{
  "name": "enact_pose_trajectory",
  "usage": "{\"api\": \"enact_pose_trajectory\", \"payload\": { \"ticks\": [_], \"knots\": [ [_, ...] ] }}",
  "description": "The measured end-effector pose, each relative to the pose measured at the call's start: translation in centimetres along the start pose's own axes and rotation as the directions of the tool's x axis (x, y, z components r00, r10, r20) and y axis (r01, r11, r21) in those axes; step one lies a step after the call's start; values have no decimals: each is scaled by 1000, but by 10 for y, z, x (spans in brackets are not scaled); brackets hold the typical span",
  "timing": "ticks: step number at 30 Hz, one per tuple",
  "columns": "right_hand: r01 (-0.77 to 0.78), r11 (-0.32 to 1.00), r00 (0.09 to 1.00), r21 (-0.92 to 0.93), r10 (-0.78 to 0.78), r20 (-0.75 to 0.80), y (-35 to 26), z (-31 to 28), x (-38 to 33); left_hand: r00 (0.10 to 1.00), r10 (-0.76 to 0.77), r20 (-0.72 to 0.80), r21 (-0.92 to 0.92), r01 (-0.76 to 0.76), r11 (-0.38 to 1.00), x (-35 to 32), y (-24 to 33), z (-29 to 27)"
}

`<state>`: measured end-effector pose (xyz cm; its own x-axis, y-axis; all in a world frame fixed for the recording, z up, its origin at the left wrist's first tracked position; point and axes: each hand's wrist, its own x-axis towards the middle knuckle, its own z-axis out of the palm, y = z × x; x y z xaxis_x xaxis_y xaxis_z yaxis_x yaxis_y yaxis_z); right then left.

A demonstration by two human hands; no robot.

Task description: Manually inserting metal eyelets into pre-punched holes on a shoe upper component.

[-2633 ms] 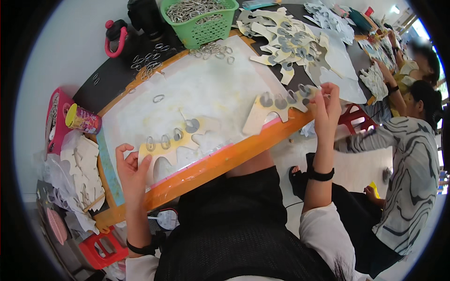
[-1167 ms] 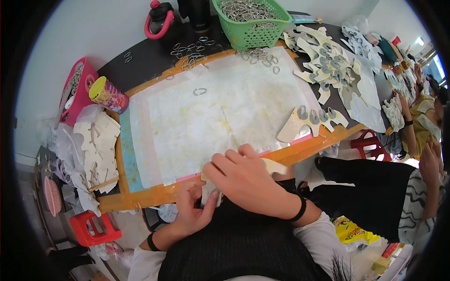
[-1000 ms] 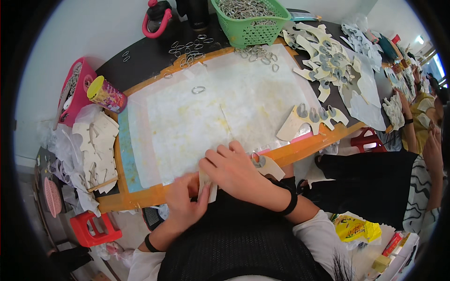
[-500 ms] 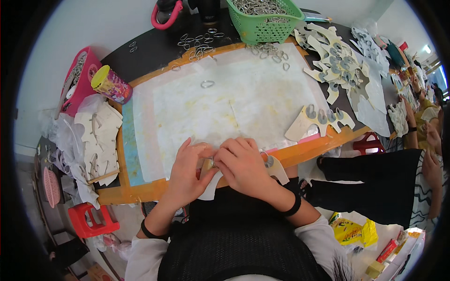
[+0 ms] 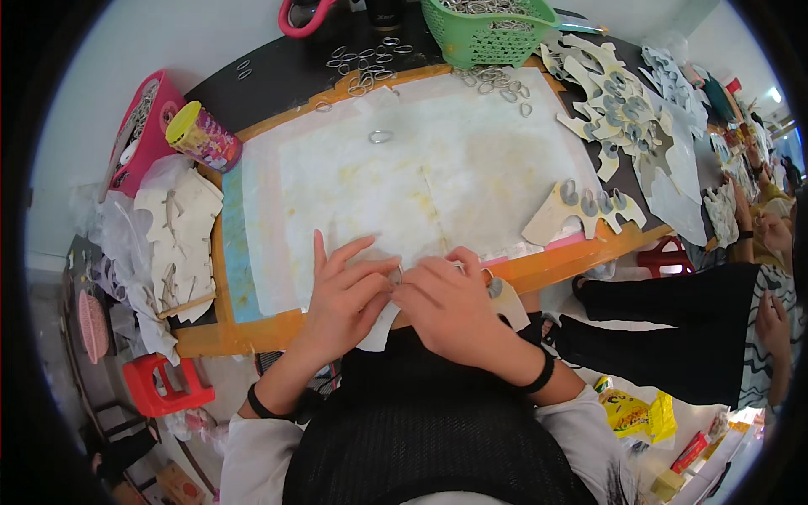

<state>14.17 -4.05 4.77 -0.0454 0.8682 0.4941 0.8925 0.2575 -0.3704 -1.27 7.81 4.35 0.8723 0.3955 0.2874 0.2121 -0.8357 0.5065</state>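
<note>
At the table's near edge, both my hands close on one cut cream piece [image 5: 510, 306], its lower part hanging between them. A metal ring [image 5: 399, 274] shows at the meeting fingertips. My left hand [image 5: 343, 299] pinches there with thumb and index, its other fingers raised. From the other side my right hand [image 5: 450, 303] grips the piece, covering much of it. Past my right knuckles, a grey tab with a ring sticks out. Farther right on the table lies a similar cream piece [image 5: 551, 217] with several rings in grey tabs. A single loose ring [image 5: 380, 136] rests on the white sheet [image 5: 353, 185].
A green basket [image 5: 492, 42] of rings stands at the back, loose rings [image 5: 366, 63] beside it. Ringed pieces [image 5: 619, 105] pile up at right. On the left are a pink basket [image 5: 151, 114], a yellow-lidded can [image 5: 202, 139] and cream pieces [image 5: 181, 227]. Another person [image 5: 673, 332] is at right.
My left fingers have lifted and spread, while thumb and index stay by the ring. My right hand has shifted slightly right. The whole view has moved a little.
</note>
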Motion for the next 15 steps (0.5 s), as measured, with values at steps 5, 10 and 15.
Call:
{"api": "enact_pose_trajectory", "payload": {
  "ticks": [5,10,15],
  "knots": [
    [-104,970,994,217,94,56,5,-29,8,978,72,-194,93,-54,994,-8,7,6],
    [11,971,993,240,-40,115,13,-7,10,969,151,-196,245,-100,964,-20,11,4],
    [83,966,987,246,-114,117,17,10,16,963,144,-229,263,-81,962,-32,8,4]
  ]
}}
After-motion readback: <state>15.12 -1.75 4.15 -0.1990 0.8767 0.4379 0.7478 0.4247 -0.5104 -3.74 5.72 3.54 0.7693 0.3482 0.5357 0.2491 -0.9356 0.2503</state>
